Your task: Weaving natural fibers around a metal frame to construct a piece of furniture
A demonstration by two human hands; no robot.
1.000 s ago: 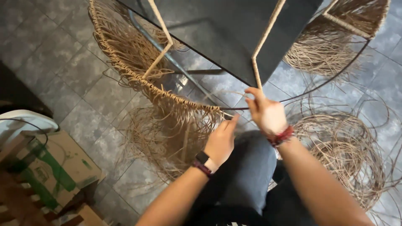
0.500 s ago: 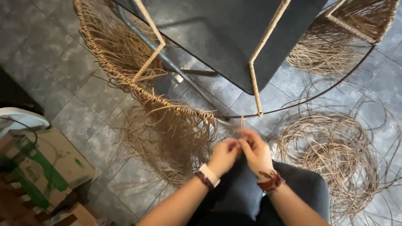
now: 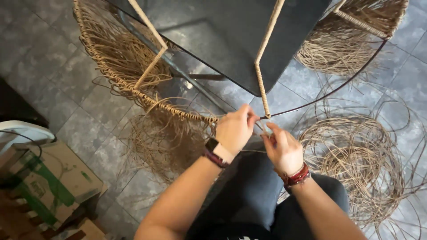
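1. A round metal frame (image 3: 320,98) stands over the grey tiled floor (image 3: 58,66), just ahead of the person's knees; its dark rim curves from upper left, down past the hands, and up to the right.
2. The left stretch of the rim carries a tan woven band (image 3: 133,91), tightly braided, with loose strand ends hanging off it in a shaggy fringe (image 3: 164,138).
3. The right stretch of rim is bare, thin and dark.
4. Pale wrapped struts (image 3: 262,58) run from the rim up toward a dark flat panel (image 3: 231,40) at the frame's middle.
5. The left hand (image 3: 233,131), a watch on its wrist, is closed on the rim where the weaving ends, fingers pinched around a strand.
6. The right hand (image 3: 282,149), with a red wristband, sits just beside it, fingers pinched on a thin strand (image 3: 266,129); the hands nearly touch.
7. A loose coil of rattan strands (image 3: 356,164) lies on the floor to the right, near the knee.
8. A cardboard box (image 3: 49,178) sits at lower left.
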